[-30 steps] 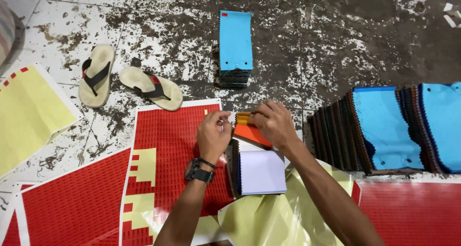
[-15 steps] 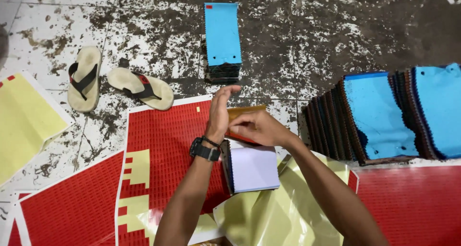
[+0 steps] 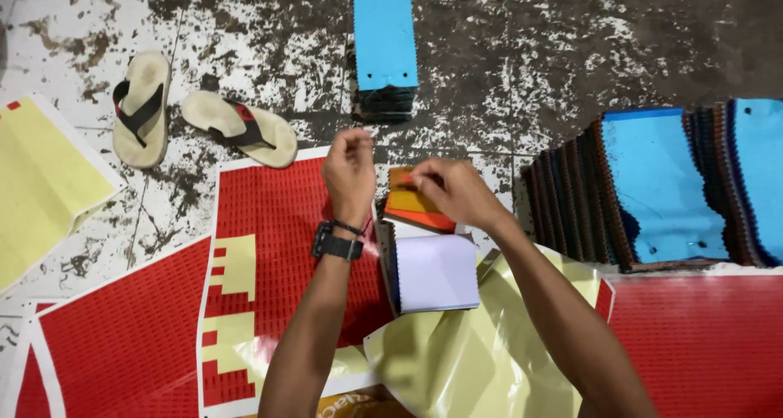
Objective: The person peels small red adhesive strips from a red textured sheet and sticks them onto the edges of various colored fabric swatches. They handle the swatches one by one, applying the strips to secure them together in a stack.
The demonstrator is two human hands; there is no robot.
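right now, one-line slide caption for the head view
Left hand raised, right hand on orange swatches above a white-topped stack.

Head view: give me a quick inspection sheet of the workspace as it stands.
Surface: stained floor, partly covered by red sticker sheets.
Job's things: orange swatch atop an open swatch book.
Clutter: sandals, yellow backing sheets, blue-topped swatch stack, fanned swatches.
Grippers: right hand pinches at the orange swatch; left hand raised beside it, fingers closed, contents unclear.
Cables: nothing seen.
Surroundings: nothing seen beyond the floor.
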